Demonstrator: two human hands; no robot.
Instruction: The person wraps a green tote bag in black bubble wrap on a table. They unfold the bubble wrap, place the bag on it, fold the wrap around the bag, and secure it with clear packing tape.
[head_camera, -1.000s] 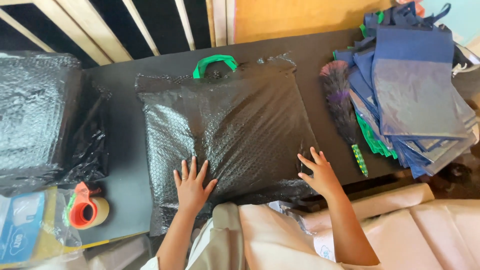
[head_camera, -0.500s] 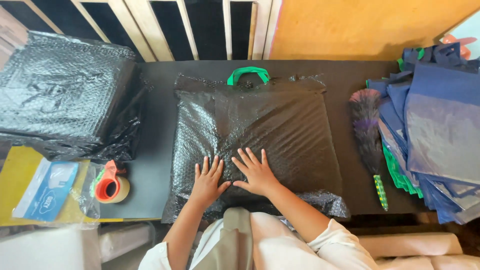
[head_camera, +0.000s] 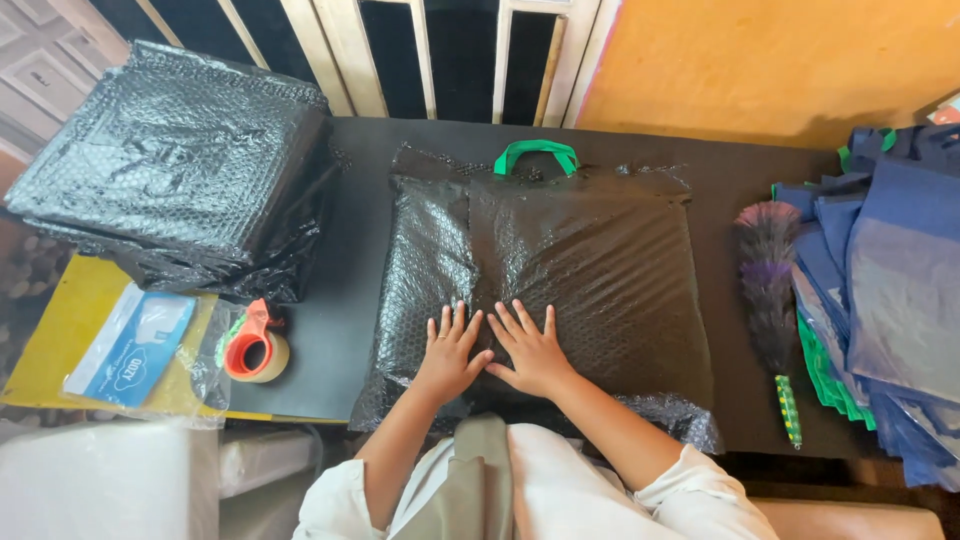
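Head view: left hand (head_camera: 450, 352) and right hand (head_camera: 532, 350) press flat, fingers spread, on bubble-wrapped parcel (head_camera: 560, 270), contents hidden.

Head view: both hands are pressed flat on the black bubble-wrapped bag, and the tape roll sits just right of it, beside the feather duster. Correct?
Not quite. Both the left hand and right hand do lie flat on the bubble-wrapped bag, but the tape roll sits to the left of it, on the table edge. Only the feather duster lies to the right. The head view shows this.
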